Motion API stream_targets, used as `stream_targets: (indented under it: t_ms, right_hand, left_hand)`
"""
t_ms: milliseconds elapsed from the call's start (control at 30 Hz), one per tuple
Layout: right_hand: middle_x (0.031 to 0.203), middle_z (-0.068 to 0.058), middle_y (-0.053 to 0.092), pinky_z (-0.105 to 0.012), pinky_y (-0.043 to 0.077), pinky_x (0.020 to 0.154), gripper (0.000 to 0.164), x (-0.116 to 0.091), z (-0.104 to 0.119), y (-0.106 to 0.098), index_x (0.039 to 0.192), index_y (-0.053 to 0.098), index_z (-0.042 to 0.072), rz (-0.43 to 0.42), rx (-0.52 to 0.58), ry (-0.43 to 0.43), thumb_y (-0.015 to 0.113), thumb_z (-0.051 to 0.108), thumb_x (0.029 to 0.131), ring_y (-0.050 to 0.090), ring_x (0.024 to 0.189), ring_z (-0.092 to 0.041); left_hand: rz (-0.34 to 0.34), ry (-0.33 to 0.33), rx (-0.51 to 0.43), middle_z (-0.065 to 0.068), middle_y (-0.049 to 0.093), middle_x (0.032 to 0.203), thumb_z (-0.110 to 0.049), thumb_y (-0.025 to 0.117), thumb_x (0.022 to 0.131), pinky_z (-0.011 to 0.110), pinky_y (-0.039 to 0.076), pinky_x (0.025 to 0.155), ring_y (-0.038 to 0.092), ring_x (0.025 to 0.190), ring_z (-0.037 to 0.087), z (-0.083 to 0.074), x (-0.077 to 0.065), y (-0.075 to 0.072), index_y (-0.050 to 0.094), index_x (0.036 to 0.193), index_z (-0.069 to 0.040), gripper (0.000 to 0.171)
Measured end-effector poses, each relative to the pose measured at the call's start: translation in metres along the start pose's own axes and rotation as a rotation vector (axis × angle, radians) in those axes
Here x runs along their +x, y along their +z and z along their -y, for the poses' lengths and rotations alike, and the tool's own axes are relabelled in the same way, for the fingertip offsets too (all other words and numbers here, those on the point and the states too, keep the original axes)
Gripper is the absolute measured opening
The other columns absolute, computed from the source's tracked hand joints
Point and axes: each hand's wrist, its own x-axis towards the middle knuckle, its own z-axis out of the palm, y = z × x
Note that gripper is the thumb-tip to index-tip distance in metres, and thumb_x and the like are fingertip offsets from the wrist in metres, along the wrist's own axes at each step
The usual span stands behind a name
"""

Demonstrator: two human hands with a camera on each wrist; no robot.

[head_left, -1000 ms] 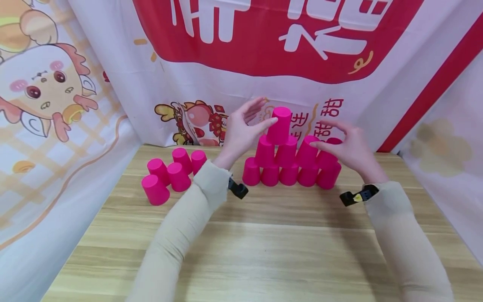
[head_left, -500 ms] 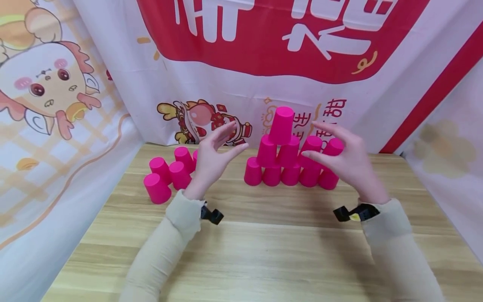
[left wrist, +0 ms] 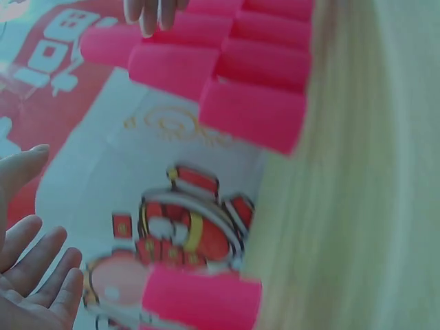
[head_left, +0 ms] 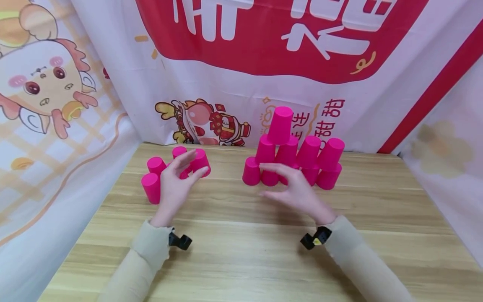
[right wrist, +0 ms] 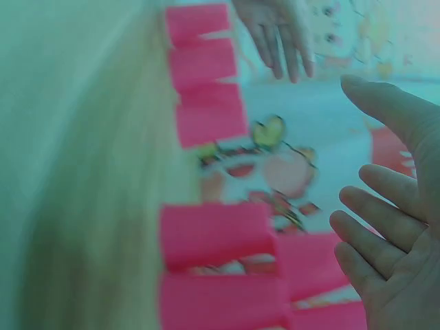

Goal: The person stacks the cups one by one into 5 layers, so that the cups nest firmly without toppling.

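Pink upside-down cups form a stepped stack, with a bottom row (head_left: pixel 251 172), a second row (head_left: pixel 331 153) and a single top cup (head_left: pixel 280 126) on the second row's left part. My left hand (head_left: pixel 175 186) hovers over the loose pink cups (head_left: pixel 151 188) at the left, thumb and fingers apart, holding nothing. It hides part of that group. In front of the stack, my right hand (head_left: pixel 296 191) has its fingers spread from the thumb with nothing between them, covering some bottom cups. In the right wrist view, the right hand's fingers (right wrist: pixel 375 234) are extended beside the stack.
A wooden table (head_left: pixel 241 260) bears all the cups. A printed cloth (head_left: pixel 241 92) hangs behind it, with more cloth on the left and right sides. Each wrist carries a small black camera.
My left hand has moved away from the top cup, left and down to the loose cups. My right hand has moved left and nearer the body. The stack stands unchanged.
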Motion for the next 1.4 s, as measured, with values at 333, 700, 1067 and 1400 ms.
stream_targets:
  t_ms: [333,700,1067,1400]
  right_hand:
    - [0.138,0.012,0.060,-0.047,0.046,0.106,0.067,0.005,-0.001,0.055,0.142,0.060,0.027,0.157,0.085,0.019,0.088,0.037,0.081,0.052,0.129,-0.010]
    - [0.143,0.019,0.053,-0.062,0.037,0.109,0.068,0.038,0.016,0.109,0.144,0.057,0.038,0.171,0.266,0.146,0.086,0.043,0.083,0.045,0.136,-0.010]
    - [0.149,0.016,0.048,-0.054,0.043,0.107,0.083,0.085,0.024,0.151,0.152,0.049,0.029,0.166,0.262,0.211,0.086,0.048,0.080,0.045,0.138,-0.024]
    - [0.149,0.009,0.048,-0.038,0.050,0.102,0.090,0.125,0.043,0.174,0.155,0.045,0.024,0.226,0.255,0.190,0.086,0.048,0.079,0.048,0.133,-0.017]
  left_hand:
    - [-0.176,-0.081,0.151,-0.006,0.062,0.138,-0.037,0.085,0.085,0.041,0.044,0.108,0.054,0.129,0.018,0.019,-0.006,-0.073,0.061,0.142,-0.023,0.064]
    - [-0.102,-0.227,0.248,0.010,0.061,0.139,-0.038,0.086,0.083,0.031,0.050,0.101,0.060,0.122,0.027,0.055,-0.011,-0.109,0.056,0.147,-0.015,0.075]
    - [-0.043,-0.265,0.275,0.014,0.063,0.133,-0.046,0.085,0.082,0.011,0.051,0.084,0.064,0.115,0.024,0.064,-0.007,-0.113,0.062,0.141,-0.009,0.073]
    - [-0.012,-0.290,0.309,0.016,0.063,0.133,-0.051,0.082,0.083,0.012,0.052,0.081,0.063,0.117,0.032,0.064,-0.005,-0.117,0.061,0.142,-0.008,0.076]
